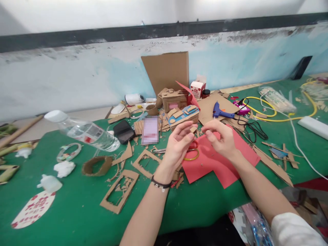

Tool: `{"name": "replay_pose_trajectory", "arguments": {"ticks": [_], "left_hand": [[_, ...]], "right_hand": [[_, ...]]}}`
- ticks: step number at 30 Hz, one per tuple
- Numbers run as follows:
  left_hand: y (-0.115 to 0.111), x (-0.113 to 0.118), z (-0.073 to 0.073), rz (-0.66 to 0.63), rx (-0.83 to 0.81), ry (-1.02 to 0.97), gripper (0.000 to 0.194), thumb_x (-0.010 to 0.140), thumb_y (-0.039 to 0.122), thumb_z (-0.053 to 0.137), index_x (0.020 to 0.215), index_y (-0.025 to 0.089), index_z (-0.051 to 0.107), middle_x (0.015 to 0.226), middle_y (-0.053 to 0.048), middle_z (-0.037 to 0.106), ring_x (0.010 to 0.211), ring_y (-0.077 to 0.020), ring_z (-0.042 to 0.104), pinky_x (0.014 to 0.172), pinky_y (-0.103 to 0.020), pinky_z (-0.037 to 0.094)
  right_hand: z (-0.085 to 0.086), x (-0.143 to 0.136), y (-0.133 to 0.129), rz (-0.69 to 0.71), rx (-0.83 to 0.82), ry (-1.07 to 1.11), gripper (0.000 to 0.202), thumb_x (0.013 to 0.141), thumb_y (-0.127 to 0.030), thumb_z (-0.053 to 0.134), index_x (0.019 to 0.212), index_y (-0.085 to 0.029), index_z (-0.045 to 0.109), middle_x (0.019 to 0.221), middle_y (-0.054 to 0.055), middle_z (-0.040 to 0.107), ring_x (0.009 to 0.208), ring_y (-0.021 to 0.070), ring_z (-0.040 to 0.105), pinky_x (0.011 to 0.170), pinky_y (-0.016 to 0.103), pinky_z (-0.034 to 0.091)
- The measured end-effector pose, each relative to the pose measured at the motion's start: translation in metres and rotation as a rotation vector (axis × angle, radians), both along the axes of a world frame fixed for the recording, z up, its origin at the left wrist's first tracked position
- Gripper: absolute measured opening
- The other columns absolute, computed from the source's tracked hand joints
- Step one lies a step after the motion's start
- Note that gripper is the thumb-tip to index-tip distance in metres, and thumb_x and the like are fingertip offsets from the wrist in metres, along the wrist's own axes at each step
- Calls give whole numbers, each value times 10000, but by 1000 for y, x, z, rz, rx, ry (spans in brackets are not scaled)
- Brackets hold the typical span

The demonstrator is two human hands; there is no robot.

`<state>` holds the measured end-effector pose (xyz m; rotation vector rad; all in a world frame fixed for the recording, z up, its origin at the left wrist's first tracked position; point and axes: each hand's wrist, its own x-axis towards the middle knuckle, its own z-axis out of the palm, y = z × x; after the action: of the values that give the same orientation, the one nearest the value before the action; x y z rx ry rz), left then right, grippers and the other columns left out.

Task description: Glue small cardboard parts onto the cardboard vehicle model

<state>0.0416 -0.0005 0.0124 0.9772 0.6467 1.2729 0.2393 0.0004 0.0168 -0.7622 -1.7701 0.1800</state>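
Observation:
My left hand (179, 139) is raised over the table with a small cardboard piece (193, 130) between its thumb and fingertips. Facing it, my right hand (219, 140) has its fingers loosely bent, and I see nothing held in them. Below both hands lies a sheet of red paper (220, 167). Scissors with red and yellow handles (192, 158) rest partly on the paper, their blades partly hidden behind my left hand. Just beyond is a cardboard model with a blue top (183, 116). A blue glue gun (220, 111) lies on a cardboard sheet (205, 104) beyond my right hand.
Cardboard frames (120, 191) and scraps lie left of my hands. A plastic bottle (84, 131), a black case (123, 131) and a cardboard ring (96, 166) stand farther left. A yellow cable (282, 118) and a white power strip (314, 126) occupy the right side.

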Motion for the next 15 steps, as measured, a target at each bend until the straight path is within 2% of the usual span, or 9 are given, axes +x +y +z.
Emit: {"name": "replay_pose_trajectory", "arguments": {"ticks": [2, 4, 10, 15], "left_hand": [[0, 1, -1, 14, 62, 50, 499, 801, 455, 1002, 1221, 263, 813, 1323, -112, 826, 1220, -263, 786, 957, -332, 662], [0, 2, -1, 53, 149, 111, 399, 864, 435, 958, 1198, 256, 830, 1348, -115, 826, 1256, -267, 781, 1024, -358, 655], [-6, 5, 2, 163, 332, 267, 262, 950, 340, 880, 1193, 245, 851, 1353, -115, 827, 1290, -281, 782, 1113, -414, 647], [-10, 7, 2, 188, 408, 336, 243, 1011, 286, 800, 1249, 267, 849, 1384, -96, 816, 1325, -272, 768, 1157, -413, 627]], "right_hand": [[0, -2, 0, -28, 48, -21, 157, 1060, -191, 659, 1177, -265, 734, 1063, 60, 816, 856, 181, 745, 693, 317, 620], [0, -4, 0, -61, 95, -55, 152, 1056, -191, 673, 1170, -262, 743, 1074, 66, 825, 852, 179, 754, 693, 320, 625], [1, -4, 0, -102, 72, -77, 52, 1057, -225, 673, 1036, -251, 712, 923, 34, 795, 749, 162, 710, 668, 321, 599], [0, -3, 2, -114, 62, -83, 90, 1030, -179, 646, 982, -253, 665, 854, 1, 737, 700, 146, 668, 629, 294, 558]]}}
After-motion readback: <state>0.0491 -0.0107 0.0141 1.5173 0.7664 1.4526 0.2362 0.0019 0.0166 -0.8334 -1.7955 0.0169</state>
